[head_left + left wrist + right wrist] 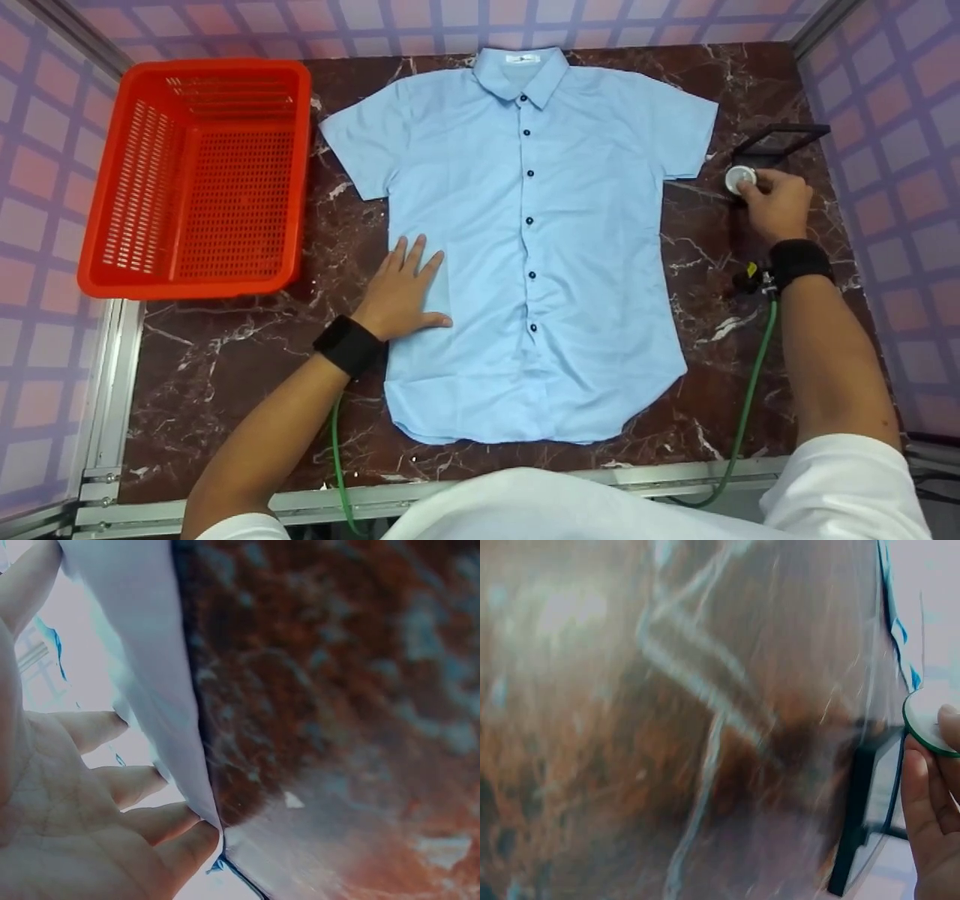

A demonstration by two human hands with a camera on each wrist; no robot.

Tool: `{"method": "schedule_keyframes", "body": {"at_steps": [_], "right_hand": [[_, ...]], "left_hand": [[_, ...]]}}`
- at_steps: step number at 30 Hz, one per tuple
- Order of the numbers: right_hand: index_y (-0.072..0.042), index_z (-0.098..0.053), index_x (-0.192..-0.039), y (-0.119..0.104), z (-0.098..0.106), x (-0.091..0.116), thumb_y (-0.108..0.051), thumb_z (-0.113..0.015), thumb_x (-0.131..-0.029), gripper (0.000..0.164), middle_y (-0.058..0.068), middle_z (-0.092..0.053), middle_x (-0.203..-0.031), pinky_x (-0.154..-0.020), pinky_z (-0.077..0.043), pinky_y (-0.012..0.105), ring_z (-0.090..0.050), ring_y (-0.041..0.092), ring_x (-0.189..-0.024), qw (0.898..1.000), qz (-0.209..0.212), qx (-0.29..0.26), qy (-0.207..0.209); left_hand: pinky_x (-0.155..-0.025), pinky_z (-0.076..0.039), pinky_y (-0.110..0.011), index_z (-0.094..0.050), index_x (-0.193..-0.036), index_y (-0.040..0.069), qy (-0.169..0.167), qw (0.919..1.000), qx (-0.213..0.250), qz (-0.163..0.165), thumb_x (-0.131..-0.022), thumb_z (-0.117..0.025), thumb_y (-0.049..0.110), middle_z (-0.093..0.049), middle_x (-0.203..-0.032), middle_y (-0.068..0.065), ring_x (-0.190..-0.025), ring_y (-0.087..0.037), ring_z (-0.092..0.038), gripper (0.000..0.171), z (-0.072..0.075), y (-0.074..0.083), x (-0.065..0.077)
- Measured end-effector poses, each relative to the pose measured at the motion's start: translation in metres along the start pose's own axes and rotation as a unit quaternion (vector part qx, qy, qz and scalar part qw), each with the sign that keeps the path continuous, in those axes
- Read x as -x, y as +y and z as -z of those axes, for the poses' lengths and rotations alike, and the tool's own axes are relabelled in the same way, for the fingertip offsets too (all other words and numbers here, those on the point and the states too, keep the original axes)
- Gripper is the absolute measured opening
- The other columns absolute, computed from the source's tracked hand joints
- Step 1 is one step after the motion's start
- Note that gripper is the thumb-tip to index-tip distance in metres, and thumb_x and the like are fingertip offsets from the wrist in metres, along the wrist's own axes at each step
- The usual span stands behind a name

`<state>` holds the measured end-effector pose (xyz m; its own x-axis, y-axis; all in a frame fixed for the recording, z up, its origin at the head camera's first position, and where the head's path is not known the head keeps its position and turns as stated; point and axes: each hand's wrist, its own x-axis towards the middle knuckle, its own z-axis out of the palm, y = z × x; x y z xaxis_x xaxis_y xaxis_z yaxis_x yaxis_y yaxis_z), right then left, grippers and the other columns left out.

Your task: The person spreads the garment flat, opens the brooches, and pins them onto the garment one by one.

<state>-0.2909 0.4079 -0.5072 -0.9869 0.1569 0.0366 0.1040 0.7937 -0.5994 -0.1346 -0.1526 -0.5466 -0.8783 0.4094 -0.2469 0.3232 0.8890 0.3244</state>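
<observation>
A light blue short-sleeved shirt (600,240) lies spread out, front up, its dark buttons done up and collar at the far side. My left hand (401,296) rests on the shirt's left side edge with fingers spread; in the left wrist view the fingertips reach the shirt's border (161,652). Off to the right of the shirt, my right hand (781,204) pinches a small round white disc (736,177) between thumb and fingers. The right wrist view shows a green edge on this disc (921,714). Just behind that hand stands a black rectangular frame (787,128).
A red plastic basket (296,180) with slotted walls stands at the left. The dark marbled tabletop (225,390) has a metal front rail (615,477). Green cords (754,382) run from both wrists over that edge. Checkered panels (900,187) enclose the sides and back.
</observation>
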Motion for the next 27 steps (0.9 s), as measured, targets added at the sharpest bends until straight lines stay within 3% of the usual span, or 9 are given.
{"method": "schedule_keyframes", "body": {"at_steps": [3, 7, 10, 13, 16, 19, 27], "right_hand": [[0.000, -0.069, -0.127, -0.009, -0.004, 0.000, -0.027, -0.064, -0.100, 0.039, 0.025, -0.069, -0.118, -0.102, -0.039, 0.039, -0.063, 0.030, -0.105, 1.000, 0.015, 0.011, 0.004], [0.002, -0.071, -0.122, -0.020, -0.011, 0.000, -0.024, -0.067, -0.098, 0.036, 0.027, -0.070, -0.113, -0.101, -0.038, 0.040, -0.063, 0.030, -0.103, 0.999, 0.035, 0.011, 0.001], [0.005, -0.070, -0.121, -0.028, -0.017, 0.001, -0.021, -0.067, -0.098, 0.035, 0.029, -0.069, -0.113, -0.106, -0.033, 0.050, -0.060, 0.042, -0.108, 0.999, 0.050, 0.001, -0.013], [0.005, -0.071, -0.120, -0.034, -0.022, 0.002, -0.021, -0.067, -0.098, 0.034, 0.028, -0.070, -0.112, -0.101, -0.039, 0.051, -0.063, 0.041, -0.105, 0.998, 0.059, -0.001, -0.017], [0.003, -0.071, -0.121, -0.037, -0.026, 0.003, -0.021, -0.067, -0.098, 0.033, 0.026, -0.071, -0.112, -0.095, -0.044, 0.051, -0.064, 0.040, -0.102, 0.998, 0.064, -0.001, -0.025], [0.001, -0.071, -0.123, -0.042, -0.031, 0.002, -0.023, -0.067, -0.098, 0.035, 0.024, -0.071, -0.114, -0.094, -0.044, 0.050, -0.064, 0.038, -0.103, 0.997, 0.066, 0.001, -0.035], [-0.003, -0.071, -0.125, -0.062, -0.048, -0.004, -0.023, -0.067, -0.098, 0.034, 0.019, -0.070, -0.119, -0.093, -0.049, 0.050, -0.064, 0.035, -0.112, 0.995, 0.089, -0.004, -0.047]], "left_hand": [[-0.121, -0.011, -0.053, -0.024, -0.160, 0.007, -0.007, 0.9999, -0.004, 0.006, -0.079, -0.073, 0.067, -0.008, -0.165, -0.025, -0.150, -0.048, -0.003, 0.112, 0.002, 0.001, -0.001], [-0.120, -0.013, -0.055, -0.023, -0.160, 0.006, -0.023, 0.9996, -0.008, 0.015, -0.079, -0.074, 0.066, -0.007, -0.165, -0.026, -0.149, -0.050, -0.003, 0.113, 0.007, 0.004, -0.002], [-0.120, -0.015, -0.056, -0.024, -0.160, 0.005, -0.033, 0.9993, -0.002, 0.020, -0.079, -0.075, 0.064, -0.009, -0.164, -0.028, -0.149, -0.051, -0.005, 0.112, 0.012, 0.007, -0.003], [-0.119, -0.016, -0.056, -0.032, -0.157, 0.002, -0.040, 0.9988, 0.009, 0.027, -0.082, -0.075, 0.061, -0.013, -0.162, -0.030, -0.148, -0.053, -0.007, 0.105, 0.021, 0.012, -0.008], [-0.120, -0.016, -0.056, -0.044, -0.148, -0.002, -0.035, 0.9986, 0.008, 0.038, -0.086, -0.072, 0.059, -0.019, -0.160, -0.033, -0.148, -0.052, -0.011, 0.092, 0.034, 0.020, -0.023], [-0.119, -0.018, -0.054, -0.053, -0.139, -0.004, -0.008, 0.9988, 0.001, 0.048, -0.090, -0.069, 0.055, -0.026, -0.157, -0.032, -0.147, -0.049, -0.017, 0.079, 0.049, 0.027, -0.046], [-0.110, -0.035, -0.050, -0.056, -0.139, -0.001, 0.071, 0.9954, 0.016, 0.062, -0.097, -0.064, 0.045, -0.047, -0.146, -0.023, -0.136, -0.038, -0.040, 0.063, 0.074, 0.043, -0.111]]}}
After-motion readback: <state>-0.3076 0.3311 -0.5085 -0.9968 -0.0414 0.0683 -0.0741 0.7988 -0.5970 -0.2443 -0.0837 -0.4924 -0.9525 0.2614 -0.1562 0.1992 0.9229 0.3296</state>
